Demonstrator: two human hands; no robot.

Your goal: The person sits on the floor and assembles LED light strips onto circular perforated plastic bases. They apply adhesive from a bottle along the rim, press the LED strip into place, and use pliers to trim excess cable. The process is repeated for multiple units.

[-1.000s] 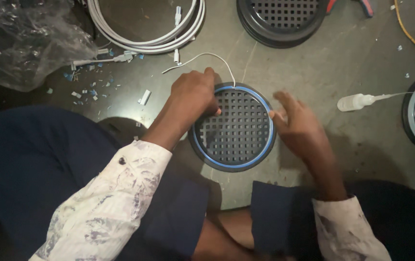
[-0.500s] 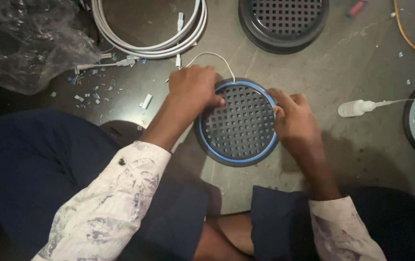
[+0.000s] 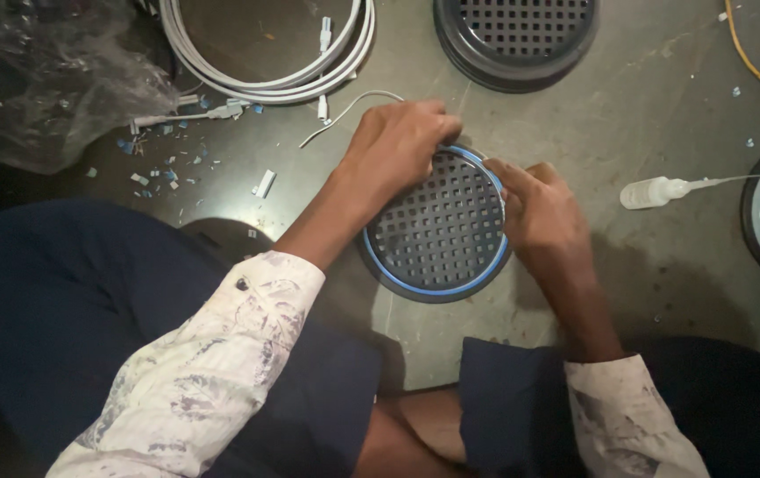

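**Both hands on a round grille**

A dull grey floor (image 3: pixel 663 292) carries a round black grille (image 3: pixel 437 232), square-holed, blue-rimmed, lying mid-floor. The left hand (image 3: pixel 398 146) curls over its top rim; the right hand (image 3: pixel 539 212) pinches the right rim. A coiled white cable (image 3: pixel 265 84) lies near the far edge.

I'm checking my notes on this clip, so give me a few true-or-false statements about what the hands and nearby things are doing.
1. Both hands touch the round black grille with the blue rim. True: left hand on its upper edge, right hand on its right edge.
2. The coiled white cable lies on the grille. False: it lies apart, on the floor beyond it.
3. A small white squeeze bottle lies right of the right hand. True.
4. The right hand holds the bottle. False: they are apart.
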